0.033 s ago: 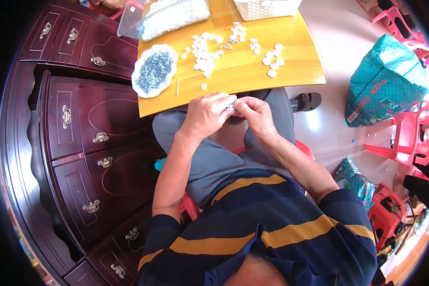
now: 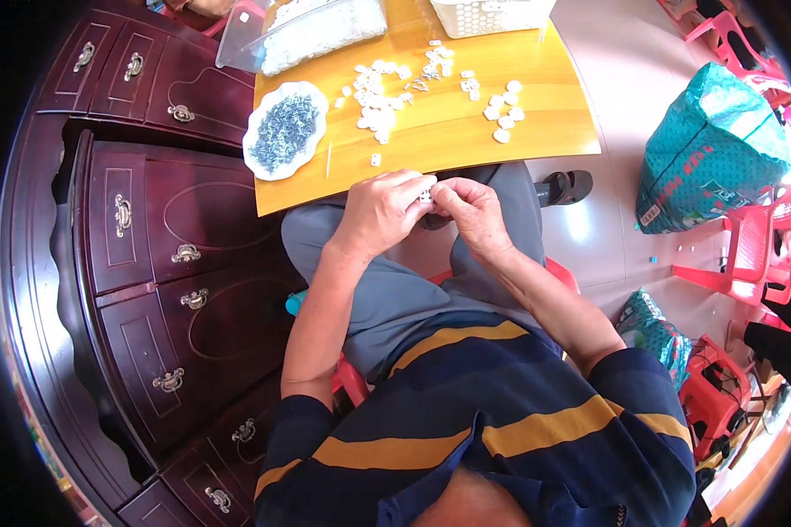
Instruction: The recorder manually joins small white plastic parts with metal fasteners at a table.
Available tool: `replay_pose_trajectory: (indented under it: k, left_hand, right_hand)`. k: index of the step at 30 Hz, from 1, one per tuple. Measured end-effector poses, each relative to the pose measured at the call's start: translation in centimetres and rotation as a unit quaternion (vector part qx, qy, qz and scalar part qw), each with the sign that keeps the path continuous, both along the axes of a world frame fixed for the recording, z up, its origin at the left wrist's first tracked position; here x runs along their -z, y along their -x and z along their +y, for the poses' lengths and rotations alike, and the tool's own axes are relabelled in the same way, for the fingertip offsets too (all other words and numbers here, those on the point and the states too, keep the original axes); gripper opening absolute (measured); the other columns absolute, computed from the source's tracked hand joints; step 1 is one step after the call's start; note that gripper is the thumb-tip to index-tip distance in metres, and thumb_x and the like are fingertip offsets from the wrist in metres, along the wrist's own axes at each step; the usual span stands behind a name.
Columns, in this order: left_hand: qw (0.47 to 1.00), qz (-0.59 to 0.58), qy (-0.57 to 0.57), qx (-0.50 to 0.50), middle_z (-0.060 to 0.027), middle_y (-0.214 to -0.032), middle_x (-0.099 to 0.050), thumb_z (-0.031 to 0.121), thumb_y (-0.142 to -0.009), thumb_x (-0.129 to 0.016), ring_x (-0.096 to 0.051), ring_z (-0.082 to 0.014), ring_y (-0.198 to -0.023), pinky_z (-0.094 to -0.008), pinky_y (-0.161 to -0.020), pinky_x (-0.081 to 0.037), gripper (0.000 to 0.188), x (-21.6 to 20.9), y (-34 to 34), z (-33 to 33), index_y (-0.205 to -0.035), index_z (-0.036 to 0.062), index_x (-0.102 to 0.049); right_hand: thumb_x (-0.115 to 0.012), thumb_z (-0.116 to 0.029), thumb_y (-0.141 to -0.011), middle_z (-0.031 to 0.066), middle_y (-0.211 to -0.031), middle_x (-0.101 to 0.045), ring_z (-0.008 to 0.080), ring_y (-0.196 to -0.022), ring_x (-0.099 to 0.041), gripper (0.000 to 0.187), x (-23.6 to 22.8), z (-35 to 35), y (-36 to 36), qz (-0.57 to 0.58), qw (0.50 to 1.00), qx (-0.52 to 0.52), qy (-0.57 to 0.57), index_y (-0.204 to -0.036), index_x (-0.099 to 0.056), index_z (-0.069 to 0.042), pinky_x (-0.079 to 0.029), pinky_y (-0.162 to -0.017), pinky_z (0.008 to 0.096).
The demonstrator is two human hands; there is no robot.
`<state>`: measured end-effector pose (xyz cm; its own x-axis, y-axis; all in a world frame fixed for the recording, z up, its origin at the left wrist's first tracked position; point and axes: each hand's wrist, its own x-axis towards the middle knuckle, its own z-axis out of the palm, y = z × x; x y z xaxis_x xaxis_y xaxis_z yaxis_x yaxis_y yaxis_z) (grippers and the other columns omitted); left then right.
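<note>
The tabletop (image 2: 562, 110) is yellow and shiny. At its far side stand a clear bin (image 2: 243, 46) and a white basket (image 2: 494, 19); at left, a wavy plate (image 2: 272, 174), with a thin stick (image 2: 329, 160) beside it. White pieces (image 2: 376, 114) lie in loose groups.

Bare left hand (image 2: 376, 213) and right hand (image 2: 475, 215) pinching a teeny white piece (image 2: 426, 196) just off the yellow wooden table (image 2: 448, 145), scalloped white dish (image 2: 254, 149) on the table's left.

A dark wooden cabinet (image 2: 127, 338) stands at left; at right, a big teal bag (image 2: 707, 162) stands near red chairs (image 2: 751, 246).
</note>
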<state>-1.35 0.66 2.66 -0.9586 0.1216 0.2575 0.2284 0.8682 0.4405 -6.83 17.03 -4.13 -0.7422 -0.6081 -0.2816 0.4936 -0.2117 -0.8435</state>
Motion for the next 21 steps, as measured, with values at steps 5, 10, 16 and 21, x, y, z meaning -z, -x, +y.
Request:
replay_pose_trajectory:
  k: [5,10,16,21]
  left_hand:
    - [0.985,-0.059,-0.144,-0.069,-0.0109,-0.1,-0.071,0.01,-0.08,-0.074,-0.07,-0.0287,-0.081,-0.0364,-0.072,-0.056,0.032,1.2,-0.7,0.6,-0.111,0.0042,-0.07]
    - [0.982,-0.028,-0.169,-0.08,-0.0135,-0.103,-0.071,0.009,-0.08,-0.075,-0.07,-0.0285,-0.081,-0.0347,-0.072,-0.056,0.035,2.0,-0.8,1.1,-0.114,0.0031,-0.069]
    - [0.976,-0.029,-0.199,-0.08,-0.0133,-0.106,-0.071,0.005,-0.078,-0.077,-0.071,-0.0275,-0.08,-0.0344,-0.072,-0.056,0.037,1.7,-0.9,1.1,-0.114,0.0024,-0.069]
    - [0.977,-0.014,-0.196,-0.082,-0.0121,-0.105,-0.071,0.005,-0.076,-0.08,-0.07,-0.0232,-0.074,-0.0322,-0.067,-0.056,0.04,1.8,-1.1,0.9,-0.114,0.0016,-0.069]
  right_hand:
    - [-0.064,-0.017,-0.098,-0.0024,-0.08,-0.064,0.0057,-0.073,-0.055,0.017,-0.4,0.0,0.1,-0.012,1.0,0.007,0.005,-0.09,-0.07,-0.003,-0.045,-0.069,0.0223]
    - [-0.065,-0.018,-0.098,-0.0029,-0.08,-0.064,0.0055,-0.072,-0.054,0.017,-0.3,0.0,0.1,-0.03,0.999,0.006,0.024,-0.089,-0.07,-0.004,-0.044,-0.069,0.0219]
    - [-0.06,-0.02,-0.1,0.0004,-0.075,-0.06,0.008,-0.063,-0.053,0.021,-0.3,-0.3,0.0,-0.066,0.996,-0.011,0.065,-0.093,-0.069,-0.002,-0.046,-0.054,0.0249]
    - [-0.057,-0.024,-0.103,0.0014,-0.077,-0.063,0.008,-0.066,-0.055,0.022,-0.2,-0.4,-0.2,-0.071,0.995,-0.027,0.07,-0.101,-0.066,-0.003,-0.048,-0.057,0.0246]
